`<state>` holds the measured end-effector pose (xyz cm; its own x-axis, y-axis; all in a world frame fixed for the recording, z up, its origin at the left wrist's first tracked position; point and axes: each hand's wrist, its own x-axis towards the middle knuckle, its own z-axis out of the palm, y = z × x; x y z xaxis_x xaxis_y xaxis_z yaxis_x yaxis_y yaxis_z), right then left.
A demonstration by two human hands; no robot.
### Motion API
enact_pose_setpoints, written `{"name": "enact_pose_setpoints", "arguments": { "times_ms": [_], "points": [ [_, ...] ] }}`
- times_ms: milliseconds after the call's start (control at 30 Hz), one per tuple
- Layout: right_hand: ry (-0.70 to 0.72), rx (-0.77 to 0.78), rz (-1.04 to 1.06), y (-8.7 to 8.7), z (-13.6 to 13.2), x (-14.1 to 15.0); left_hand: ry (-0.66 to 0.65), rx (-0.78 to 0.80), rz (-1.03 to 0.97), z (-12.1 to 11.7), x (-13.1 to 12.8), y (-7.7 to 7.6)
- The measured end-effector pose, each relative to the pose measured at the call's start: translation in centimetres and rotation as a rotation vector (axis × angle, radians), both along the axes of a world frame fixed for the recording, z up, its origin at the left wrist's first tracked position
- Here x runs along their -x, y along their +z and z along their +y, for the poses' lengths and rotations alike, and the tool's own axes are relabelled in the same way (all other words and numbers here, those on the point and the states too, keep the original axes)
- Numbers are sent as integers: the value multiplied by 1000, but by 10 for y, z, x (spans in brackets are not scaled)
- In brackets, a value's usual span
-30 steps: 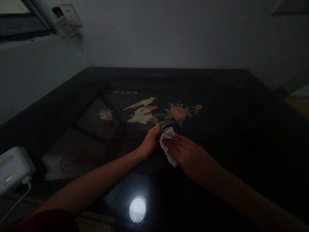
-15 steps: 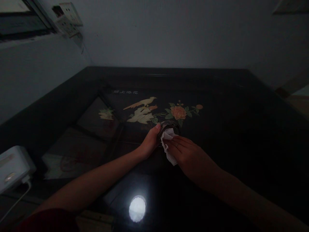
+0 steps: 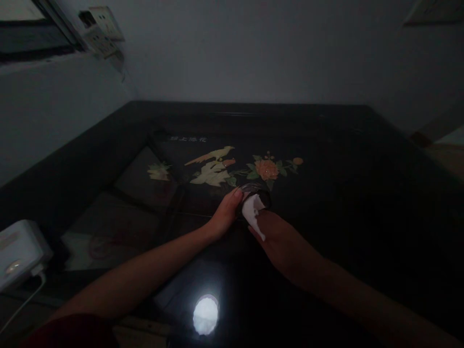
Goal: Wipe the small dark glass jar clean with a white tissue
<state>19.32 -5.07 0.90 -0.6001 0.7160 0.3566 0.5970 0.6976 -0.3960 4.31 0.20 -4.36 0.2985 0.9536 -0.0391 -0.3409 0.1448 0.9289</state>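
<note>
My left hand point(image 3: 227, 211) grips the left side of a dark, shiny, round glass bowl point(image 3: 261, 189), its thumb on the rim. The bowl's opening is tilted toward me, low over the black tabletop point(image 3: 232, 290); I cannot tell whether it touches. A crumpled white tissue point(image 3: 253, 209) sits at the bowl's mouth, one corner hanging out below. My right hand point(image 3: 276, 234) is closed on the tissue and pushed into the opening, so most of its fingers are hidden.
The glossy tabletop carries an inlaid bird point(image 3: 213, 154) and an orange flower point(image 3: 267, 169) beyond my hands. A white box-shaped device point(image 3: 21, 251) with a cable stands at the left edge. Wall sockets point(image 3: 103, 31) are at the upper left, and a wall closes off the back.
My right hand has turned and gone deeper into the bowl with the tissue. Its fingers, spread over the tissue before, are now mostly hidden. My left hand keeps its hold.
</note>
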Motion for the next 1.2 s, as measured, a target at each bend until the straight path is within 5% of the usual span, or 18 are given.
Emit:
{"name": "enact_pose_setpoints", "arguments": {
  "times_ms": [133,300,600,767,933,1000,1200],
  "points": [
    [88,-226,-278,7,3,-8,9,13,-2,0,-1,1],
    [32,-411,-428,7,3,-11,-17,-26,8,-1,-3,6],
    [18,-363,-399,5,0,-8,-21,-15,4,0,-3,3],
    [9,-88,-160,8,-2,-2,-19,-21,13,0,-1,3],
    [-132,360,202,8,-5,3,-24,-41,14,0,-1,3],
    [-174,414,240,6,-7,4,-28,-47,6,0,-1,1],
    [-39,-37,-6,0,-4,3,0,37,-18,-1,-1,3]
  ]
}}
